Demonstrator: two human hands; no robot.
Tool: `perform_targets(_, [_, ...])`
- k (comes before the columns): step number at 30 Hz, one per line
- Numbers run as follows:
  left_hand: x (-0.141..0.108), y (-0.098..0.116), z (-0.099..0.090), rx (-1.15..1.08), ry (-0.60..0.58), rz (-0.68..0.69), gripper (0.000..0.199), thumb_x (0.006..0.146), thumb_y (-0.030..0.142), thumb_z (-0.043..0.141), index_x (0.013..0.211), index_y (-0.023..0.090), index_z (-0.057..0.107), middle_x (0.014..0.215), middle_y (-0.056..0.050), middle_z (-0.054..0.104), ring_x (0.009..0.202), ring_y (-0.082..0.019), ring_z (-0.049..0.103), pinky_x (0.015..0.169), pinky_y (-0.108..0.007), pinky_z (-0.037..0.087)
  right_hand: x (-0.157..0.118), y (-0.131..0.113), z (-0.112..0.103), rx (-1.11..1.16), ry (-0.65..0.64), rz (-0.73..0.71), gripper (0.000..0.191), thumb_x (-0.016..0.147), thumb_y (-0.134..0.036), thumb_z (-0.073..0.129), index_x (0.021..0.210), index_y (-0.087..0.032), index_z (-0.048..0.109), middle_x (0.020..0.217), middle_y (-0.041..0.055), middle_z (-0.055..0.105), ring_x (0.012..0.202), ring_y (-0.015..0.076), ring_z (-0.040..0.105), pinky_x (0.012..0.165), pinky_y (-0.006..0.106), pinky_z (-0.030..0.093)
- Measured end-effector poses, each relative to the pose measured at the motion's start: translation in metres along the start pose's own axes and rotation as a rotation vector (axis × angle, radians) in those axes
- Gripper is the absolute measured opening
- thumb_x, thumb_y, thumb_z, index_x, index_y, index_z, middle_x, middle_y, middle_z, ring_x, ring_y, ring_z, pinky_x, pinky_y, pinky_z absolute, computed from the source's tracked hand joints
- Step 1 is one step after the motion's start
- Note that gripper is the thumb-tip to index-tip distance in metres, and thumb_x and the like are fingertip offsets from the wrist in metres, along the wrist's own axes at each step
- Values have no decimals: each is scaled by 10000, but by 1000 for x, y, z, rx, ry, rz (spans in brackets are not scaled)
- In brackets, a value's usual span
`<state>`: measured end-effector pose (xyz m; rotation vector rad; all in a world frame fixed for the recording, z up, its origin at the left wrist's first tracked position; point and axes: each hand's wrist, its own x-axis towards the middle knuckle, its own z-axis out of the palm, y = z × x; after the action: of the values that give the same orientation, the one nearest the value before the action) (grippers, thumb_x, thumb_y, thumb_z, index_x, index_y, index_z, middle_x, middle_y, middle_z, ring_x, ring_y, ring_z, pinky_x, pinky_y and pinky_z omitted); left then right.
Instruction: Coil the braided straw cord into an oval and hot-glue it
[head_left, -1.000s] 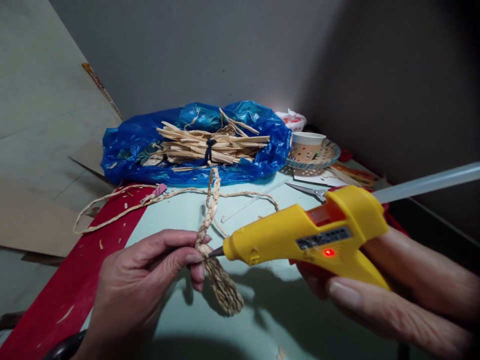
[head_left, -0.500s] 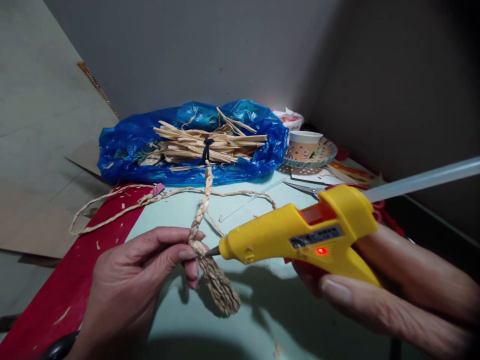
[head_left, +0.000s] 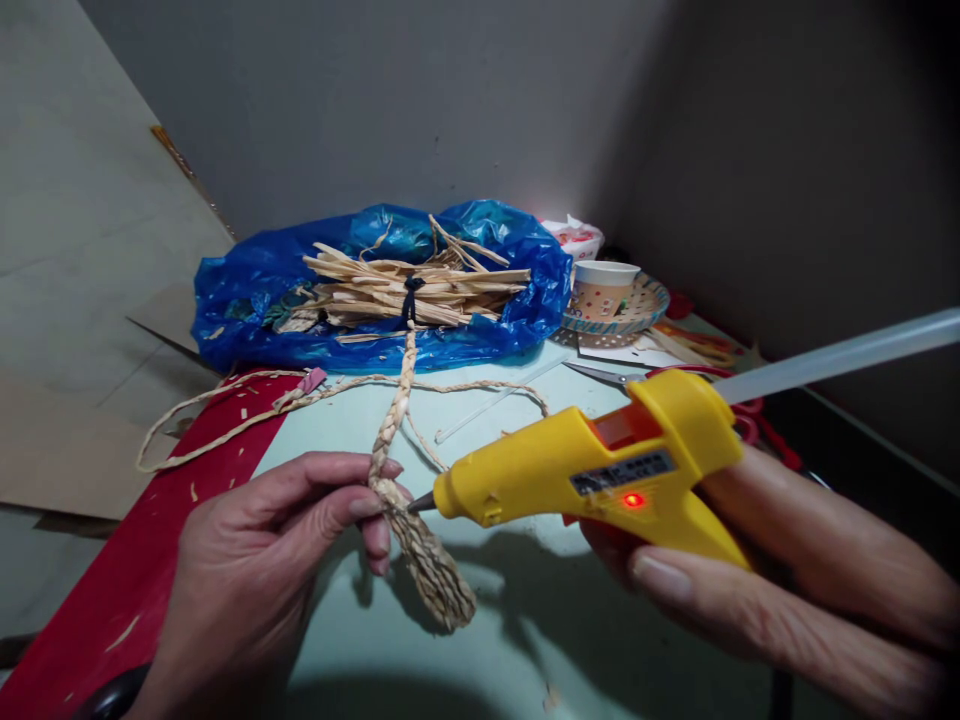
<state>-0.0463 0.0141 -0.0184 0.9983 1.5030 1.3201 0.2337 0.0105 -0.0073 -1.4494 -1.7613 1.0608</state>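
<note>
Between the thumb and fingers of my left hand [head_left: 285,545] is pinched a braided straw cord [head_left: 393,410], with a thicker woven straw piece [head_left: 435,575] slanting down to the right below the grip. My right hand [head_left: 720,570] is wrapped round the handle of a yellow glue gun [head_left: 540,460]. The gun's metal nozzle meets the upper part of the woven piece, just right of my left fingertips. A red light glows on the gun's side, and a translucent glue stick [head_left: 840,355] juts out of its back.
Behind my hands a blue plastic bag [head_left: 247,260] bears a tied bundle of dry straw strips [head_left: 442,290]. A paper cup [head_left: 602,288] stands in a woven basket [head_left: 652,300]. Red-handled scissors [head_left: 607,375] lie behind the gun. A long thin braid [head_left: 480,385] crosses the pale green tabletop [head_left: 345,670].
The glue gun's nozzle has shifted slightly along the woven piece, away from my left fingertips. Both hands keep their grips, and the whole view has drifted a little.
</note>
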Motion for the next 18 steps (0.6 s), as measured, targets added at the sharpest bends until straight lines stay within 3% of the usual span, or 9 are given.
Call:
perform_targets(4, [5,-3,-7,28,-94,48,108,729,349,830,806,278,803,525,34,696,495,-128,661,487,-165,570,2,6,-2,-52,-55,-3,571,841,-556,644,1395,-468,534,1079,12,771,929,336,765,694,331,652])
perform_targets(10, [5,-2,-7,19,-48,41,188,659,411,875,780,286,803,534,28,697,500,-126,647,501,-170,564,0,12,-2,-78,-76,-70,600,844,-566,621,1420,-442,509,1092,38,759,923,347,762,672,355,654])
perform_targets(18, [3,2,-3,63,-13,33,137,698,382,846,785,286,801,516,32,680,504,-124,636,500,-167,554,0,9,1,-97,-59,-121,566,864,-569,603,1412,-490,485,1039,31,758,873,333,769,623,354,658])
